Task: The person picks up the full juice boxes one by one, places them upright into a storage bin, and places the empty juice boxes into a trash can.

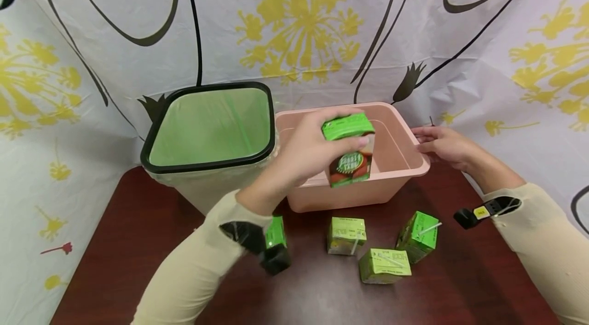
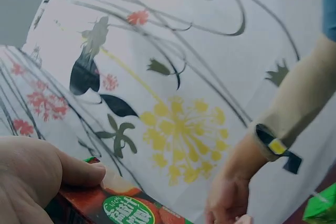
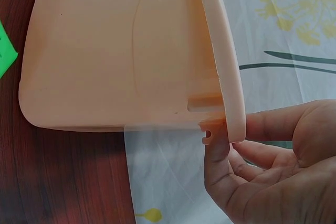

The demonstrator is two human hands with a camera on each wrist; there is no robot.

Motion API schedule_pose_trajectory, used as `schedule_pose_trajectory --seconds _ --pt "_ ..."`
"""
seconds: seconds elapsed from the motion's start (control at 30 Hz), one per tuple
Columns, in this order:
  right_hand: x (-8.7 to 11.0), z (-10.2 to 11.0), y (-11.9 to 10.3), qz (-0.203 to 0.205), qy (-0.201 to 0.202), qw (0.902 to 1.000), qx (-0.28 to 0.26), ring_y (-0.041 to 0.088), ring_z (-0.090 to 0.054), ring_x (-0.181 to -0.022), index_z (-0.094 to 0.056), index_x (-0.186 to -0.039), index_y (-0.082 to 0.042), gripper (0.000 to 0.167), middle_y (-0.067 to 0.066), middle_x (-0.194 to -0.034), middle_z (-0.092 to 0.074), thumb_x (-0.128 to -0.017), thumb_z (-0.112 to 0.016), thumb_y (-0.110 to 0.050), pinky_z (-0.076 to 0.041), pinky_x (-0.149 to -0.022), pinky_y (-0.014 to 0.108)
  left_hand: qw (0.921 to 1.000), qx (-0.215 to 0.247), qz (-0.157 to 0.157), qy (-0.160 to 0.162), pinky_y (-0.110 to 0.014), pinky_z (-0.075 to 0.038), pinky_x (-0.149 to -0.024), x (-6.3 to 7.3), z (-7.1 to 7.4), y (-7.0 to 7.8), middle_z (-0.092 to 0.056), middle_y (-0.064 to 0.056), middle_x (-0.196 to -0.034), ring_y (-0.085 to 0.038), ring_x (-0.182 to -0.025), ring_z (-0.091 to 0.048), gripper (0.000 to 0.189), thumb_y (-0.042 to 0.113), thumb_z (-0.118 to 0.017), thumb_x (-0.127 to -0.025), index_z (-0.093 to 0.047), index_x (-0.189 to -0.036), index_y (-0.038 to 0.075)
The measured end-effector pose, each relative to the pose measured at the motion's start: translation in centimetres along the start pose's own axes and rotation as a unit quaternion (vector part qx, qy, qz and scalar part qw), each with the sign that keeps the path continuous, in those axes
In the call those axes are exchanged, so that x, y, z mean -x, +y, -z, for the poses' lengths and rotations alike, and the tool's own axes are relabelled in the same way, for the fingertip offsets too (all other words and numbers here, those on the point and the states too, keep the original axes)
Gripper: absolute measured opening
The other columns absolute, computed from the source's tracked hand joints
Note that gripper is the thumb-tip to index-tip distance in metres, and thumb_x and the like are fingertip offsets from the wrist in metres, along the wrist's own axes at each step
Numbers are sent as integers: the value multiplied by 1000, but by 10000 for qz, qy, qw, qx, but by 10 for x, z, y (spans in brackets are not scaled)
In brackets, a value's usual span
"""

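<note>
My left hand (image 1: 310,148) grips a green and dark red juice box (image 1: 350,164) above the pink plastic bin (image 1: 345,197). The thumb lies across the carton's printed side, seen close up in the left wrist view. At the bin's right end my right hand (image 1: 444,146) pinches the rim, with thumb and fingers on either side of it in the right wrist view. In front of the bin stand a yellow-green juice box (image 1: 346,235), a second yellow-green one (image 1: 385,266) and a bright green one (image 1: 417,237), each with a straw on it.
Left of the bin stands a tall waste bin (image 1: 207,167) with a black rim and a clear liner. Another green carton (image 1: 276,230) is partly hidden behind my left wrist. A white patterned cloth (image 1: 313,74) hangs behind the dark red table (image 1: 313,304).
</note>
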State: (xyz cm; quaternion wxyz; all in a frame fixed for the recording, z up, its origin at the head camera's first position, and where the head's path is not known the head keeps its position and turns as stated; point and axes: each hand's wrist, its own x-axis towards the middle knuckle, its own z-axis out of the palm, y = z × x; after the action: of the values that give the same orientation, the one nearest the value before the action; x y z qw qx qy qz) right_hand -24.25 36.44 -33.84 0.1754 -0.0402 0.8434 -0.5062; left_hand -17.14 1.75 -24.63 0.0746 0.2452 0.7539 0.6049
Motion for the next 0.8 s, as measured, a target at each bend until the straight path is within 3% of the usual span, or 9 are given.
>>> schedule_pose_trajectory --seconds 0.27,0.43,0.6,0.8 --pt "0 1 0 31 7 10000 24 -1 -62 -87 -21 -151 19 57 -10 -101 -60 -103 -47 6 -57 -74 22 9943 716 635 472 -29 -58 -73 -50 -11 5 -64 -3 -115 -18 -96 -62 46 13 -81 -88 -68 -132 15" --pt "1 1 0 13 11 10000 17 0 -63 -87 -21 -151 19 57 -10 -101 -61 -103 -47 6 -57 -74 23 9926 207 984 685 -27 -57 -73 -79 -14 8 -64 3 -112 -15 -97 -62 43 18 -83 -88 -69 -129 21" --pt "2 1 -3 9 27 10000 84 0 -63 -86 -21 -151 19 56 -9 -101 -61 -103 -47 6 -56 -73 22 9870 -165 1473 613 -27 -56 -73 -111 -14 6 -63 2 -117 -14 -99 -61 44 16 -83 -87 -69 -129 21" --pt "2 0 -3 36 13 10000 26 3 -64 -84 -23 -150 19 55 -8 -99 -62 -103 -48 5 -57 -72 23 9780 -381 1986 508 -26 -55 -79 -131 -13 -2 -63 -1 -126 -15 -105 -62 46 14 -81 -88 -68 -132 19"
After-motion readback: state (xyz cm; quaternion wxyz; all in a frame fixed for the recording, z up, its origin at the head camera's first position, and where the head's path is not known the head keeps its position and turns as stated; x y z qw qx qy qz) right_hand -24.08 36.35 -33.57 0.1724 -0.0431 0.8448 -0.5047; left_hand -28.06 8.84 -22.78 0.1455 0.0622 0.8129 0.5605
